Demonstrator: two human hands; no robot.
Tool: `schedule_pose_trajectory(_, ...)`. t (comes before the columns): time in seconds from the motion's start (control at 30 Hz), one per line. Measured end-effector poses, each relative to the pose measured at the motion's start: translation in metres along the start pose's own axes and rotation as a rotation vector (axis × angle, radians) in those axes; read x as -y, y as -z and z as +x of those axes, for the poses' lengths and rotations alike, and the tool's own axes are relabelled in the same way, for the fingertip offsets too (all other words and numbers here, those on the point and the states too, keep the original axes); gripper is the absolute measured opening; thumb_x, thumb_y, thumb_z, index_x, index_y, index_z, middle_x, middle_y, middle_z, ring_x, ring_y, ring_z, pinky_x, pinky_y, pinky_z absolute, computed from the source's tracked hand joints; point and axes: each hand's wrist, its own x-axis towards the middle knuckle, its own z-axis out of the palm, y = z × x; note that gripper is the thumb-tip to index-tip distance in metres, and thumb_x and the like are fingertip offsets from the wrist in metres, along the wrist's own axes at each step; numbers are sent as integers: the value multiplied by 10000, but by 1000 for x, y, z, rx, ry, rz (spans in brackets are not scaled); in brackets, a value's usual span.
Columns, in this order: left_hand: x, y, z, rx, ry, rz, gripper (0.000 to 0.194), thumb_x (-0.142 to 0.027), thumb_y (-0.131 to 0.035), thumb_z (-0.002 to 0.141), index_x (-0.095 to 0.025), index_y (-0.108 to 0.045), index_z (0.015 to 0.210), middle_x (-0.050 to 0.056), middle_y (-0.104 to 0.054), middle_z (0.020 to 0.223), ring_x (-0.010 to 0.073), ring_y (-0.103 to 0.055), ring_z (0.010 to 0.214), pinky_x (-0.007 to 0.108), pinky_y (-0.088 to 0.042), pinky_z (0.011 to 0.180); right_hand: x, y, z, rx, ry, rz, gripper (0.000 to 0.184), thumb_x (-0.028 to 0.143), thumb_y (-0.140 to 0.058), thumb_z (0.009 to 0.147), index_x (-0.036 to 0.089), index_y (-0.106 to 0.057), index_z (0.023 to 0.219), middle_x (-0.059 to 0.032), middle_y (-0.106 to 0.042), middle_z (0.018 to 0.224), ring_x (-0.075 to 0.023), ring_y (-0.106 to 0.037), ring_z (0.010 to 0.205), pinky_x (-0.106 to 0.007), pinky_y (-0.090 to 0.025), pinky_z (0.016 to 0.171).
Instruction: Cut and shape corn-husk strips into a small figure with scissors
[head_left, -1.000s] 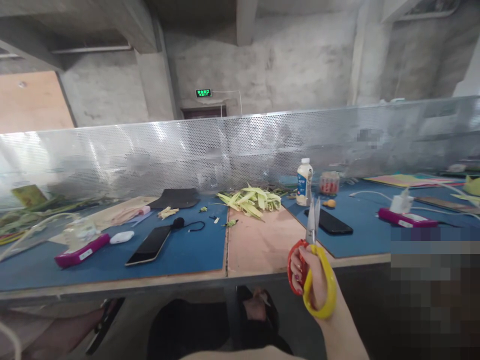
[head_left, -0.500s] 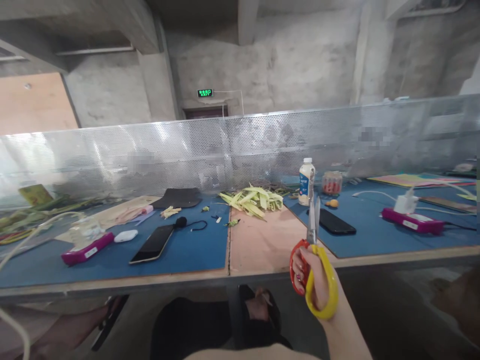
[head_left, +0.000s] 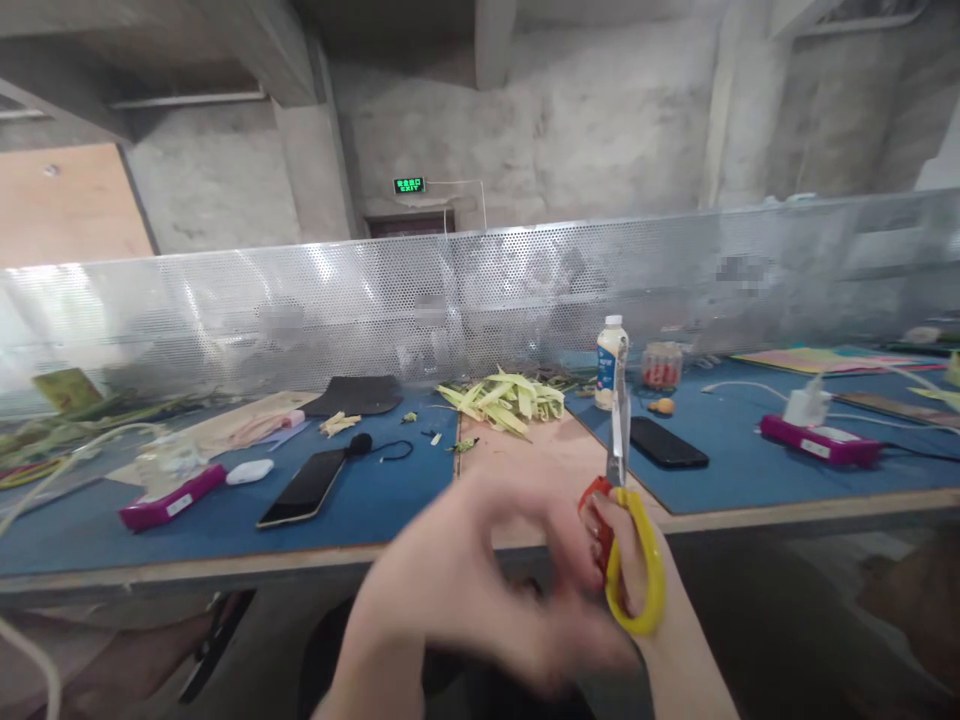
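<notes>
My right hand (head_left: 624, 545) grips a pair of scissors (head_left: 618, 440) with one red and one yellow handle. Their blades point upward, nearly closed, and overlap the bottle behind. Beside it on the left is my left hand (head_left: 480, 570), blurred by motion. Its thumb and fingers curve apart in a C shape close to the red handle, with nothing seen between them. Whether it touches the scissors I cannot tell. Beyond both hands, a heap of pale green husk-like strips (head_left: 510, 400) lies on the pinkish board.
A white-capped bottle (head_left: 606, 365) and a jar with red contents (head_left: 661, 366) stand behind the scissors. Phones (head_left: 667, 442) lie either side of the board. Purple power strips (head_left: 172, 500) with cables sit further out. A perforated metal screen (head_left: 375, 300) borders the back.
My left hand has come into view from below and moved up beside the scissors. The scissor blades have drawn closer together and turned slightly. My right hand has shifted only a little.
</notes>
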Motion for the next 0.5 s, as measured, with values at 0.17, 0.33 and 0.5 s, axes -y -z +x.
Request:
schedule_pose_trajectory(0.17, 89, 80, 91, -370, 220, 434, 163, -280, -598, 778, -151, -645, 866, 82, -658, 957, 227, -588, 925, 343, -436, 822, 2, 1, 2, 64, -14, -6, 468, 441, -725, 577, 216, -316, 612, 101, -335, 444, -55, -311, 318, -156, -277, 240)
schedule_pose_trajectory(0.33, 163, 121, 115, -320, 367, 509, 240, -317, -552, 849, -164, -593, 1030, 65, -600, 1073, 198, -584, 944, 385, -485, 806, -1, 4, 5, 37, 13, -30, 449, 484, -681, 628, 215, -322, 605, 102, -331, 418, -51, -281, 296, -160, -267, 242)
schedule_pose_trajectory(0.5, 191, 134, 111, -263, 391, 448, 259, -313, -549, 851, -147, -592, 1046, 63, -600, 1081, 206, -590, 932, 390, -500, 793, 1, -5, 8, 102, 24, -41, 422, 458, -644, 670, 209, -313, 588, 92, -353, 412, -48, -288, 289, -154, -260, 253)
